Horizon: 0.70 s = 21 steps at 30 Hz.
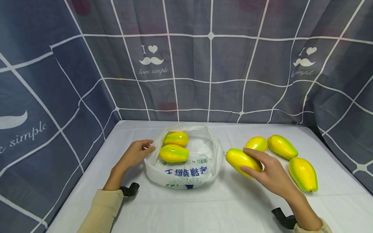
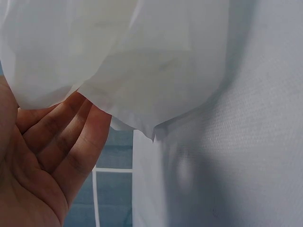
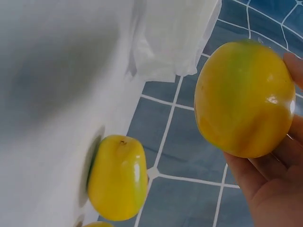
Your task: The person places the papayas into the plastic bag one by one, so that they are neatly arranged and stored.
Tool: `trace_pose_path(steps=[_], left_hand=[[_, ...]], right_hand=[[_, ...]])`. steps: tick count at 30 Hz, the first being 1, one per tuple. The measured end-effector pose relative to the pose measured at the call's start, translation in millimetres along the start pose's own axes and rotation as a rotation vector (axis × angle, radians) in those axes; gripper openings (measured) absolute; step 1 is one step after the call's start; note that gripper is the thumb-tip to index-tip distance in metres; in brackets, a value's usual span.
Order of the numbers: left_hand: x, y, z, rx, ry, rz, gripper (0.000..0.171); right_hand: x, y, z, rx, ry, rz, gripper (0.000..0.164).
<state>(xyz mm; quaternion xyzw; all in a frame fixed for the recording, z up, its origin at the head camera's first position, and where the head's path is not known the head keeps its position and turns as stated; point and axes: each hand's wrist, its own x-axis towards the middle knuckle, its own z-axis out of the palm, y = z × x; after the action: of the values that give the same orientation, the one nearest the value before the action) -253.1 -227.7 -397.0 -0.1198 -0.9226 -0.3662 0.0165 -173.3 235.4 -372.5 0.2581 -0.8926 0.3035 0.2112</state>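
Observation:
A white plastic bag (image 1: 154,173) with blue print stands open-mouthed on the table. Inside it, toward the left, lie two yellow-green papayas, a rear papaya (image 1: 176,138) and a front papaya (image 1: 174,153). My left hand (image 1: 137,153) pinches the bag's left rim; in the left wrist view its fingers (image 2: 78,137) go partly behind the plastic. To the right of the bag, my right hand (image 1: 272,173) grips another papaya (image 1: 241,160) between thumb and fingers, held above the table. The right wrist view shows this held papaya (image 3: 244,101) up close.
Three more papayas lie on the right of the white-covered table (image 1: 198,210): one behind the held fruit (image 1: 257,143), a far papaya (image 1: 282,146) and a near papaya (image 1: 303,174). A grey checked curtain (image 1: 189,64) encloses the back and sides. Black straps circle both wrists.

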Motion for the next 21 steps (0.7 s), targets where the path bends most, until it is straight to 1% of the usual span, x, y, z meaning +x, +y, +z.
trace_pose_path(steps=[5,9,14,21], left_hand=[[-0.2,0.6,0.1,0.004,0.004,0.003,0.045],[-0.5,0.2,0.1,0.007,0.006,0.01,0.044],[-0.7,2.0,-0.9,0.009,0.007,0.0,0.044],[-0.7,1.8,-1.3,0.002,0.011,-0.001,0.044]], right_hand=[[6.6,-3.1,3.2,0.03,-0.024,-0.013,0.055],[12.7,-6.5,10.2,0.049,-0.045,-0.031,0.055],[21.3,-12.8,18.5,0.082,-0.063,-0.054,0.056],[29.7,-20.4,24.5,0.112,-0.102,-0.055,0.056]])
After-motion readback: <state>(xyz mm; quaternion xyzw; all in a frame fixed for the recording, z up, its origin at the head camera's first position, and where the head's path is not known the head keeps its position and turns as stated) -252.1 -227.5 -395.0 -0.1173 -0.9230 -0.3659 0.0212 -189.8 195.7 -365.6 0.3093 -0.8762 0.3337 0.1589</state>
